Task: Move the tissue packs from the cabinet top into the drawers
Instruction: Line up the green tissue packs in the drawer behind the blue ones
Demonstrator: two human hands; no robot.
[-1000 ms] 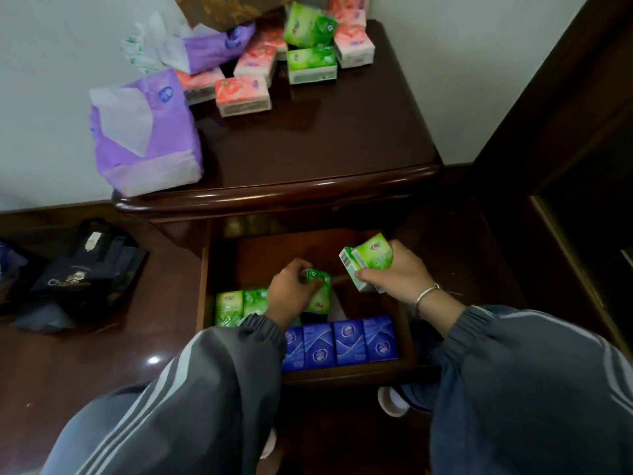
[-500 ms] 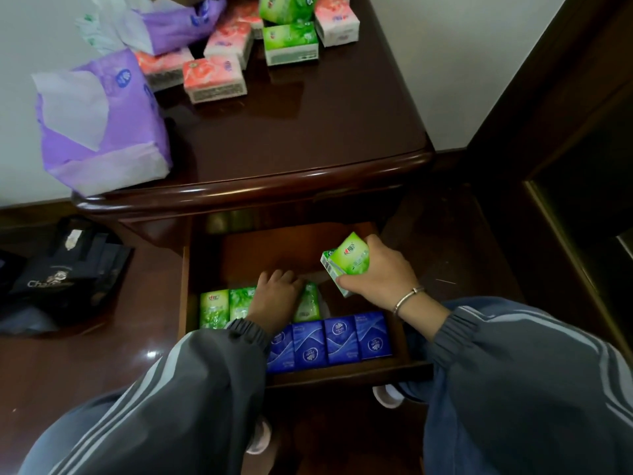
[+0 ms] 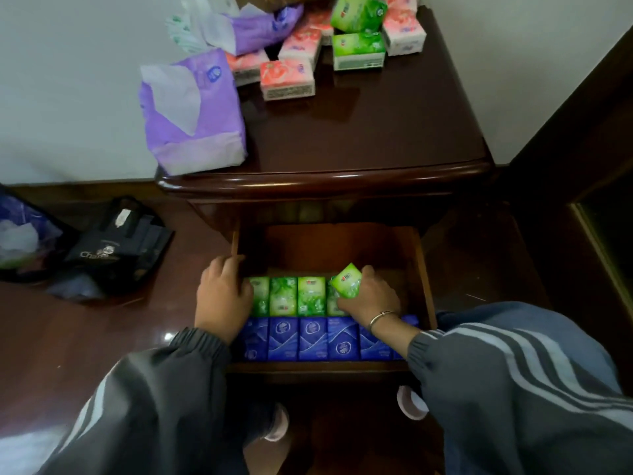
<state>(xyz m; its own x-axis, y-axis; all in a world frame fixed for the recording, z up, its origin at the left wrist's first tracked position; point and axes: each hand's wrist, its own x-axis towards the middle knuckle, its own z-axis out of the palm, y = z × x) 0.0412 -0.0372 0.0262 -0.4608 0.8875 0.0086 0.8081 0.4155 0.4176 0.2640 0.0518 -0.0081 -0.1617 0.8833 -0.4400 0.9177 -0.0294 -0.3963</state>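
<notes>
The open drawer (image 3: 426, 269) holds a front row of blue tissue packs (image 3: 313, 339) and behind it a row of green packs (image 3: 297, 296). My right hand (image 3: 371, 298) grips one more green pack (image 3: 346, 284), tilted, at the right end of the green row. My left hand (image 3: 222, 298) rests against the row's left end, fingers loosely bent, holding nothing. On the dark cabinet top (image 3: 376, 132) lie several pink packs (image 3: 287, 79) and green packs (image 3: 359, 51) near the back.
Two opened purple tissue bags (image 3: 193, 111) sit on the cabinet's left side by the white wall. A black bag (image 3: 116, 248) and a plastic bag (image 3: 20, 234) lie on the floor at the left. Dark wooden furniture (image 3: 589, 200) stands at the right.
My right hand has lowered its green pack down to the right end of the green row. My left hand has let go of its pack and moved to the row's left end.
</notes>
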